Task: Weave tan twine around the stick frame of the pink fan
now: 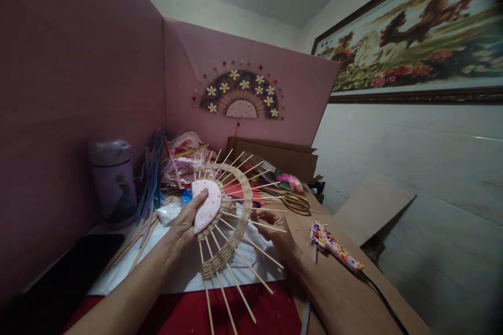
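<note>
A fan-shaped frame of thin sticks stands tilted in front of me, with a woven cord band (245, 191) crossing the sticks. At its base is a white half-disc (208, 204) with pink dots. My left hand (187, 222) is closed on this half-disc, thumb on its front face. Behind the sticks at the right edge of the band, my right hand (275, 227) has its fingers bent together near the sticks; what they pinch is hidden. White paper (176, 272) and a red surface (236, 311) lie below the frame.
A purple tumbler (113, 183) stands left, near coloured strips (157, 167) and a pink cloth pile (188, 152). Scissors (294, 202) and a patterned glue gun (336, 248) with a cable lie right. A finished flowered fan (243, 91) hangs on the pink board behind.
</note>
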`<state>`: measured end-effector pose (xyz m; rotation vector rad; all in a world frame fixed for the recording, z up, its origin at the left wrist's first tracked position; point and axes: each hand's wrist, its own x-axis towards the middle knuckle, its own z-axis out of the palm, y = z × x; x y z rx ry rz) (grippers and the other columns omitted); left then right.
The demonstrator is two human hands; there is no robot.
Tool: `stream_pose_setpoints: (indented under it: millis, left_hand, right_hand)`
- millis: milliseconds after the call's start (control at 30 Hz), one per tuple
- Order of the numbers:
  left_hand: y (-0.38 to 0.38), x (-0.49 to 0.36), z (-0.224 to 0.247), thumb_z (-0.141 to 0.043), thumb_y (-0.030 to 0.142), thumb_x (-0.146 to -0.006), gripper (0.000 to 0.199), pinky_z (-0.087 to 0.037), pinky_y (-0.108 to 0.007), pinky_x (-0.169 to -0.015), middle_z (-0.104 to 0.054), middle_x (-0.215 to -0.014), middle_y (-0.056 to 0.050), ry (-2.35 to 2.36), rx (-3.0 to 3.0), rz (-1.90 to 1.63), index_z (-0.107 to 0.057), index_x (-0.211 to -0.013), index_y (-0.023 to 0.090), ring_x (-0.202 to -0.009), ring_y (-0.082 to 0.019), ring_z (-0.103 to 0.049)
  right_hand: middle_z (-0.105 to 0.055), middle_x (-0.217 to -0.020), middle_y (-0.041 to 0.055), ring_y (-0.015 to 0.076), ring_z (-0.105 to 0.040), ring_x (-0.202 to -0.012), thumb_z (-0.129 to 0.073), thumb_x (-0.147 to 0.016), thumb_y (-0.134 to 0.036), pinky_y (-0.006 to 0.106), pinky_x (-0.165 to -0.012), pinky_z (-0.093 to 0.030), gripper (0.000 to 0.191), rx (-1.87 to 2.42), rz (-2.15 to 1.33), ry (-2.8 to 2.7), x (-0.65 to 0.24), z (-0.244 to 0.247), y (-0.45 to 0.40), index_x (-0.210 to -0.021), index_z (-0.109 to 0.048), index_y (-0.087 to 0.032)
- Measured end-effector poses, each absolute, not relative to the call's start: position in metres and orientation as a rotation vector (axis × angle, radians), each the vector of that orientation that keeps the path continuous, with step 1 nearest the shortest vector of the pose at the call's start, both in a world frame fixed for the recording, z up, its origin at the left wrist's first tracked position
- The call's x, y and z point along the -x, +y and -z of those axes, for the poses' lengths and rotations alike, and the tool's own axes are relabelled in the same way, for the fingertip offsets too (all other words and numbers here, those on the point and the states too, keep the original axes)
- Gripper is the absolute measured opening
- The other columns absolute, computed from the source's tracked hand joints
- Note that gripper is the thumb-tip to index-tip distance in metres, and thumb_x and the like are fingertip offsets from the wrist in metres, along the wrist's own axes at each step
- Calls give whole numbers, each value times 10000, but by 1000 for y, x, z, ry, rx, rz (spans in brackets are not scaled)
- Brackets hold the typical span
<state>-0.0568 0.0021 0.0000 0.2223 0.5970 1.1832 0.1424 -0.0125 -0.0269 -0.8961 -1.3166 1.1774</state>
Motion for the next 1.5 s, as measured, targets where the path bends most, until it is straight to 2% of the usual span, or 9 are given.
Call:
stream_pose_setpoints:
  millis: [167, 367, 500, 700, 800, 1000, 1233, 1367, 1500]
  left_hand:
    - [6, 59, 3, -492, 135, -815, 259, -574, -374, -666, -703, -700, -144, 559, -293, -1154, -569, -1040, 34, -624, -228, -683]
    - [6, 59, 1, -529, 219, -831, 246, -577, -392, -651, -710, -733, -149, 550, -322, -1203, -591, -1023, 79, -633, -243, -687]
    - [7, 59, 2, -541, 242, -836, 242, -580, -386, -650, -712, -771, -155, 554, -351, -1210, -600, -1006, 81, -657, -242, -689]
    - [11, 63, 3, -566, 75, -770, 132, -584, -329, -612, -712, -737, -118, 602, -387, -1320, -626, -887, 81, -629, -211, -683]
    - [12, 65, 0, -577, 71, -762, 99, -580, -303, -562, -705, -697, -96, 653, -394, -1417, -626, -846, 88, -574, -191, -671]
    - [14, 69, 0, -595, 92, -755, 83, -579, -334, -550, -700, -694, -97, 667, -421, -1478, -630, -830, 92, -559, -207, -665]
    - [16, 73, 0, -605, 79, -737, 88, -578, -313, -549, -701, -684, -92, 674, -449, -1510, -627, -821, 91, -563, -194, -664]
    - [20, 73, 4, -610, 79, -734, 102, -577, -312, -557, -699, -685, -79, 716, -466, -1579, -627, -834, 94, -559, -186, -661]
    - [18, 70, 5, -618, 86, -739, 116, -571, -276, -575, -702, -706, -72, 713, -411, -1607, -632, -852, 108, -578, -165, -659]
  right_hand:
    - [-379, -421, -77, 41, -235, -399, -740, -558, -334, 208, -394, -159, 249, 903, -1180, -1259, -142, 27, -8, -721, -667, -160]
    - [-417, -494, -51, 46, -250, -419, -707, -649, -429, 216, -394, -159, 269, 922, -1112, -1314, -144, 29, -6, -695, -659, -168]
    - [-415, -500, -47, 48, -244, -429, -705, -653, -421, 221, -402, -148, 267, 928, -1100, -1281, -145, 24, -8, -692, -658, -161]
    - [-383, -472, -72, 39, -239, -412, -721, -594, -327, 213, -401, -132, 227, 950, -1132, -1201, -148, 25, -3, -717, -644, -152]
    - [-350, -457, -82, 34, -201, -412, -695, -608, -301, 210, -402, -116, 203, 951, -1156, -1186, -151, 28, -1, -717, -644, -138]
    - [-335, -469, -85, 33, -183, -415, -673, -608, -273, 209, -400, -96, 178, 889, -1205, -1170, -156, 30, 1, -715, -634, -136]
    - [-281, -461, -88, 44, -162, -416, -669, -688, -386, 224, -409, -87, 244, 835, -1069, -1181, -164, 28, 7, -672, -610, -150]
    - [-301, -468, -75, 56, -193, -428, -638, -728, -426, 227, -416, -138, 282, 857, -894, -1180, -169, 27, 8, -636, -599, -162]
    - [-429, -517, -33, 86, -337, -499, -668, -709, -368, 240, -483, -262, 259, 915, -652, -1308, -166, 26, 2, -565, -585, -170]
